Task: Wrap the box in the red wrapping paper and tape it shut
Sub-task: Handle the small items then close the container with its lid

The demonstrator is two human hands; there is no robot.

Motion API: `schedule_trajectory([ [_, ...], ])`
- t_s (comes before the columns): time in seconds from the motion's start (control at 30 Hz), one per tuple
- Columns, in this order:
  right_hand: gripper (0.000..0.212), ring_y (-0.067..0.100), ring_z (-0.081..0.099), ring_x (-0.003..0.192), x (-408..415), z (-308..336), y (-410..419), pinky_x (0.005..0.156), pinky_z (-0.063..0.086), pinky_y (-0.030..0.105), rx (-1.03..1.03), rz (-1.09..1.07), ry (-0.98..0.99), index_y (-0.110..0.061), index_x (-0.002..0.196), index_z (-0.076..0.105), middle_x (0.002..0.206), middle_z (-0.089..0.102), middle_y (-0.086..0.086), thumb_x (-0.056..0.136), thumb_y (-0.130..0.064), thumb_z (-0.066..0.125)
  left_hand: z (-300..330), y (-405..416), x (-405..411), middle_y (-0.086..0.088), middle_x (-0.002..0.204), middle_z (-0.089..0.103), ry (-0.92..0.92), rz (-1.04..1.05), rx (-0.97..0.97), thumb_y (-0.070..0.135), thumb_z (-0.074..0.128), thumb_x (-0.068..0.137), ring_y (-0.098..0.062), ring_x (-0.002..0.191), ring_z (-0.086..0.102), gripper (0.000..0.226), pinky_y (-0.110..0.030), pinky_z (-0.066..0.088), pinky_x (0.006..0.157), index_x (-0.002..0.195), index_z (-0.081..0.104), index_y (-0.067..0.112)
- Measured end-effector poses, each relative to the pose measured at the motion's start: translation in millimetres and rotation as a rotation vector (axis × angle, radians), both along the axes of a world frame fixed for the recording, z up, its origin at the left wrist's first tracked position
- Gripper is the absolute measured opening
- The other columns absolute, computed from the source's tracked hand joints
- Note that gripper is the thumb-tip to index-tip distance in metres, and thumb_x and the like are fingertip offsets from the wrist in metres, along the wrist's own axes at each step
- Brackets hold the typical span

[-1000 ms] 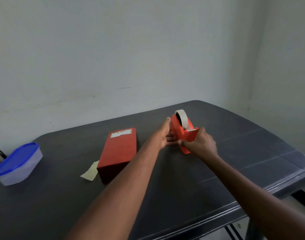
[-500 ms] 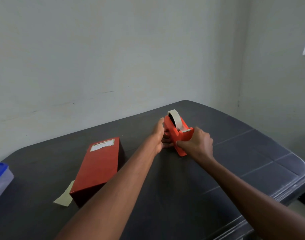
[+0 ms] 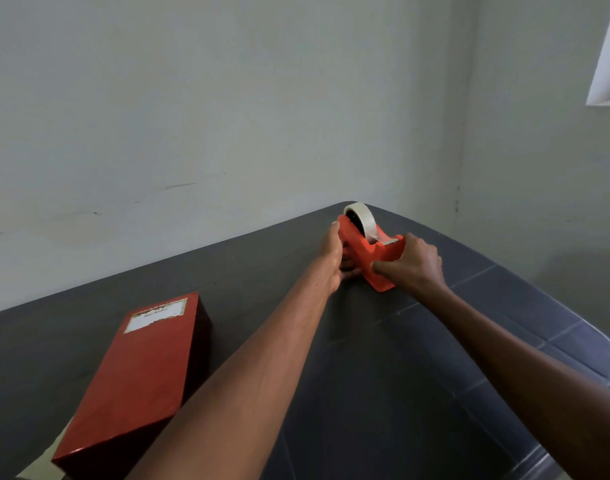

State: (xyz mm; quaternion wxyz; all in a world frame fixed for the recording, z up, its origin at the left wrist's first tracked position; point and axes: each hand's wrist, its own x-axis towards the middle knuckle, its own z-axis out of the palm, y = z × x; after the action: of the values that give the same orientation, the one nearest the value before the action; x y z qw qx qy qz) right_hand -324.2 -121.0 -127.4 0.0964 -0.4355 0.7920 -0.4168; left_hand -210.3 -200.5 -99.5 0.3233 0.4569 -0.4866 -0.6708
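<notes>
I see the wrapped box (image 3: 147, 368) lying flat on the dark table (image 3: 383, 393), at the near left, well apart from both hands. Red paper covers it, and a white label (image 3: 156, 315) sits at its far end. A pale scrap of paper (image 3: 44, 469) shows from under its near corner.

Both hands are at the far side of the table, on the red tape dispenser (image 3: 373, 252). The dispenser stands upright on the table and carries one roll of pale tape (image 3: 360, 218) in its cradle; a strip runs from the roll to the cutter at the dispenser's right end.

My left hand (image 3: 334, 259) is against the left side of the dispenser, thumb up along its rear edge, fingers curled in against its lower side.

My right hand (image 3: 412, 263) grips the cutter end, fingers bent over the far side and thumb pressed on the near face.

I cannot tell whether either hand touches the tape strip.
</notes>
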Motion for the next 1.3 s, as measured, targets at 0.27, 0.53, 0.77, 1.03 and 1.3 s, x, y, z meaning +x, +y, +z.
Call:
schedule_trajectory([
  [0.27, 0.072, 0.029, 0.058, 0.113, -7.7, -2.8, -2.6, 0.082, 0.045, 0.035, 0.061, 0.037, -0.011, -0.009, 0.131, 0.05, 0.123, 0.061, 0.01, 0.076, -0.043, 0.082, -3.2, -4.5, -3.8, -0.012, 0.093, 0.064, 0.022, 0.005, -0.001, 0.055, 0.029, 0.102, -0.022, 0.079, 0.061, 0.059, -0.037, 0.054, 0.074, 0.118, 0.061, 0.008],
  [0.53, 0.06, 0.033, 0.053, 0.121, 42.7, 28.7, 15.9, 0.087, 0.034, 0.034, -0.246, 0.02, 0.097, -0.011, 0.135, 0.048, 0.13, 0.06, 0.012, 0.086, -0.038, 0.07, 18.5, -5.7, 49.6, -0.017, 0.112, 0.058, -0.088, 0.03, -0.168, 0.053, 0.031, 0.104, -0.026, 0.097, 0.057, 0.059, -0.038, 0.056, 0.082, 0.125, 0.06, 0.005],
  [0.77, 0.048, 0.031, 0.062, 0.11, 124.1, 50.5, 30.9, 0.085, 0.044, 0.035, -0.265, 0.248, 0.14, -0.008, 0.129, 0.055, 0.115, 0.068, 0.013, 0.091, -0.036, 0.066, 60.7, 24.4, 146.7, -0.015, 0.098, 0.064, -0.15, 0.164, -0.343, 0.041, 0.04, 0.105, -0.024, 0.085, 0.06, 0.048, -0.032, 0.056, 0.074, 0.115, 0.067, 0.002],
  [1.03, 0.047, 0.024, 0.063, 0.108, 229.4, 48.7, 45.6, 0.088, 0.047, 0.034, -0.084, 0.543, 0.148, -0.014, 0.129, 0.058, 0.119, 0.069, 0.008, 0.091, -0.042, 0.064, 63.3, 72.2, 274.0, -0.009, 0.087, 0.062, -0.503, 0.27, -0.611, 0.025, 0.056, 0.097, -0.021, 0.078, 0.055, 0.029, -0.029, 0.046, 0.071, 0.099, 0.069, -0.001],
  [1.3, 0.052, 0.025, 0.066, 0.092, 298.9, 32.0, 55.5, 0.083, 0.052, 0.038, 0.016, 0.72, 0.241, -0.01, 0.142, 0.046, 0.094, 0.07, 0.007, 0.095, -0.03, 0.057, 13.2, 125.3, 347.9, -0.012, 0.131, 0.059, -0.923, 0.203, -0.828, 0.027, 0.06, 0.098, -0.027, 0.119, 0.057, 0.044, -0.031, 0.043, 0.096, 0.137, 0.055, 0.007],
])
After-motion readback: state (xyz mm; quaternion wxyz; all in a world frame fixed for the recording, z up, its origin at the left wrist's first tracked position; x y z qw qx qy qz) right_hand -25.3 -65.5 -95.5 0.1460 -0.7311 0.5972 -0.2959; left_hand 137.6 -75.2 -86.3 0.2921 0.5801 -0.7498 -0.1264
